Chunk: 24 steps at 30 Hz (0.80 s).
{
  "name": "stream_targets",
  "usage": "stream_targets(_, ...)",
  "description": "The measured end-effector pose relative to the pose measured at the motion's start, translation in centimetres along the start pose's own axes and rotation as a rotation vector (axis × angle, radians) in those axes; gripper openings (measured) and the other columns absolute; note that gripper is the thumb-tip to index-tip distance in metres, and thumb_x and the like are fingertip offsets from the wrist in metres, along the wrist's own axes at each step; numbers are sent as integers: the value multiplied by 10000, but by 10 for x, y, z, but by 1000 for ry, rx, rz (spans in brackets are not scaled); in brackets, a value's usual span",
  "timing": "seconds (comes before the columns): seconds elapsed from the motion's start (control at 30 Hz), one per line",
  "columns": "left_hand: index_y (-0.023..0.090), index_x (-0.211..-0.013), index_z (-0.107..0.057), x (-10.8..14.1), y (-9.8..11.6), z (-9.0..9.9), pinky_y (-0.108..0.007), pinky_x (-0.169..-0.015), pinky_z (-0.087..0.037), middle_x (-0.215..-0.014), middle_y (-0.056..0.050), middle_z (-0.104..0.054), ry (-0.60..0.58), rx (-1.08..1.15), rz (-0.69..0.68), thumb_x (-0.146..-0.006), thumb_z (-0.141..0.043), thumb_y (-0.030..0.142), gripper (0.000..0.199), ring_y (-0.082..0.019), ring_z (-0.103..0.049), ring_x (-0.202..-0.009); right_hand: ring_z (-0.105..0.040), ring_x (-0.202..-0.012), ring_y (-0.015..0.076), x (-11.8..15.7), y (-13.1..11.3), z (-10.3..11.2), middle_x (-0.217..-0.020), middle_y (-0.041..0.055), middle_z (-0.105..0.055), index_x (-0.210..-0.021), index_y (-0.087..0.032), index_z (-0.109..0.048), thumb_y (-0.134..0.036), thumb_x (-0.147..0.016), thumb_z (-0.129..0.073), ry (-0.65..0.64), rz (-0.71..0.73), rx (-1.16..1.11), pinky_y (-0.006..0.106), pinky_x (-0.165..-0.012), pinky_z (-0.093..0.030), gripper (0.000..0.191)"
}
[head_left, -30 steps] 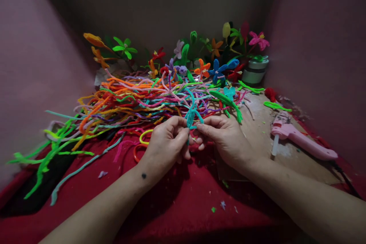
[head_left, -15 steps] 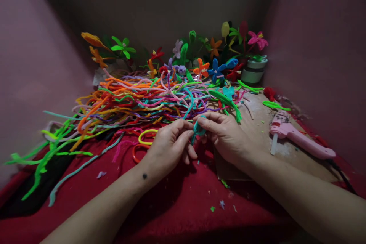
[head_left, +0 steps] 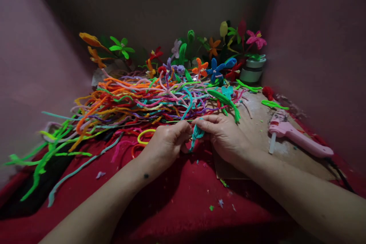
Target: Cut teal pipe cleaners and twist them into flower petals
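Between my two hands is a small teal pipe-cleaner piece (head_left: 197,134), bunched at the top and narrowing to a twisted tail that points down. My right hand (head_left: 228,137) pinches its upper end between thumb and fingers. From the other side, my left hand (head_left: 167,141) has its fingers curled closed against the piece; some fingertips are hidden. Just behind the hands lies a large heap of multicoloured pipe cleaners (head_left: 137,99). Scissors with a yellow and a red handle loop (head_left: 145,136) lie beside my left hand, partly covered by it.
To the right, a pink glue gun (head_left: 300,137) rests on a cardboard sheet (head_left: 257,122). Pipe-cleaner flowers, including a blue one (head_left: 215,70), stand along the back near a pale green pot (head_left: 253,68). Small scraps dot the red cloth (head_left: 183,202).
The teal piece now hangs with its tail downward and more of it shows. My left fingers have curled in tighter and shifted slightly. My right hand keeps its pinch.
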<state>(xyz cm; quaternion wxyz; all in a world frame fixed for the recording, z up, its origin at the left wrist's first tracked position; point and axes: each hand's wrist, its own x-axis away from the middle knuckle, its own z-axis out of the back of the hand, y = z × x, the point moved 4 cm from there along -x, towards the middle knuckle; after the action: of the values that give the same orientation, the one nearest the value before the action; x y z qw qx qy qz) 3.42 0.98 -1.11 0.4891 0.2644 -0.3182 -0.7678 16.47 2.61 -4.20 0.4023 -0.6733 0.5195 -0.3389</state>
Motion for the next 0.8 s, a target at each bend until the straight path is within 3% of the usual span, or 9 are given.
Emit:
stream_targets(0.2,179,-660,-496,1,4,4,-142,-475,-343,-537,53,-526,-36,-146,-85,-756,-411,99,150,-58,-465,-478,-544,-527,103,1,0,0,-608,-1,-617,-692,-146,-660,-297,-650,-720,5,29,7,254,-543,-449,167)
stream_targets(0.47,184,-690,-520,2,3,6,-141,-448,-314,-535,49,-511,-52,-181,-60,-731,-432,102,127,-62,-445,-469,-545,-565,106,3,-2,2,-638,10,-625,-698,-139,-658,-291,-645,-722,75,79,53,243,-566,-442,173)
stream_targets(0.63,184,-675,-515,1,-1,6,-146,-424,-288,-504,47,-497,-39,-177,-22,-758,-425,139,131,-65,-420,-442,-523,-525,96,1,0,1,-596,-12,-586,-688,-152,-621,-317,-655,-710,30,53,32,236,-530,-459,191)
stream_targets(0.8,186,-695,-510,0,0,5,-158,-457,-300,-513,51,-507,-49,-271,-83,-743,-442,127,102,-65,-422,-452,-520,-496,93,1,2,-1,-582,-23,-562,-658,-156,-583,-369,-653,-701,-38,8,3,243,-486,-479,244)
